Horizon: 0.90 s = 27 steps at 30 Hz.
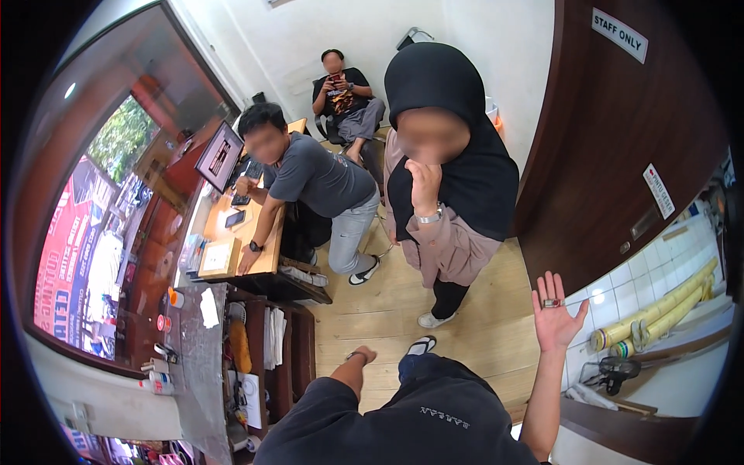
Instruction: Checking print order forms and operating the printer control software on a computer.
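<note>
Right hand (556, 322): spreading open fingers, a ring-like thing (552, 303) sitting there.
Left hand (360, 355): hanging beside the shelf's (304, 341) right edge; can't tell its fingers' state.
Papers (274, 337): standing upright, probably saving room.

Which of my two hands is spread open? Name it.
Your right hand, palm toward the camera, with a small silvery-red object across the fingers. Your left hand, lower in the picture, shows no spread palm.

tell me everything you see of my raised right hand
The right hand is open, palm facing the camera, fingers pointing up, thumb spread rightward. A small silvery piece with red, perhaps a ring, lies across the fingers; nothing else visibly touches the hand. It shows beside the dark brown door and white tiles.
</note>
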### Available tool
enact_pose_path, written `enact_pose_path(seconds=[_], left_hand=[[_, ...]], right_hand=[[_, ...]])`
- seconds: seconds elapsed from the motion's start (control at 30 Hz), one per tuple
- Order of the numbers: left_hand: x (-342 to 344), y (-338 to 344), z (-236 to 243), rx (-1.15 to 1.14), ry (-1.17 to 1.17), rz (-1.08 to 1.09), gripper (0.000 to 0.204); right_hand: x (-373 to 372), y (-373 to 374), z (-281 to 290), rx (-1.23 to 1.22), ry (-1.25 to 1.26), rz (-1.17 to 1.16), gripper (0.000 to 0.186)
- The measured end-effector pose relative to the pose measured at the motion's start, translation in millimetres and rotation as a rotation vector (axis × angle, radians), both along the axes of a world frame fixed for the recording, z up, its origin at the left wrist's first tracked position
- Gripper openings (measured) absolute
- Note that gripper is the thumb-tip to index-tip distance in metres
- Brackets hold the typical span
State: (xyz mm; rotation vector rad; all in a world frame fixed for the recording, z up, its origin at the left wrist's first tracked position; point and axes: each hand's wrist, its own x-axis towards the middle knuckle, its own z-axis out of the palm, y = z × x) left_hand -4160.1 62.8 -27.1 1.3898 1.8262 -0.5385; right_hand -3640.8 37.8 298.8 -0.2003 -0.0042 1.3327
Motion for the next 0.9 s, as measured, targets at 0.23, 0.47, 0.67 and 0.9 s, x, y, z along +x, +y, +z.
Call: enact_pose_path(seconds=[0.23, 0.47, 0.67, 0.9], left_hand=[[51.3, -93.8, -11.7, -0.279, -0.036, -0.013, 0.063], [161.0, -96.8, -56.4, -0.085, -0.274, -0.186, 0.052], [169.1, -40.3, -15.0, -0.115, -0.132, -0.143, 0.056], [255.0, 27.3, -28.1, -0.219, -0.171, -0.296, 0.056]], right_hand=[[26.1, -66.7, -70.6, -0.262, 0.021, 0.090, 0.062], [-15.6, -137.0, -123.5, -0.534, 0.021, 0.267, 0.027], [-13.2, -115.8, -103.0, -0.609, -0.076, 0.464, 0.024], [60.3, -57.0, -129.7, -0.676, -0.661, 0.372, 0.029]])
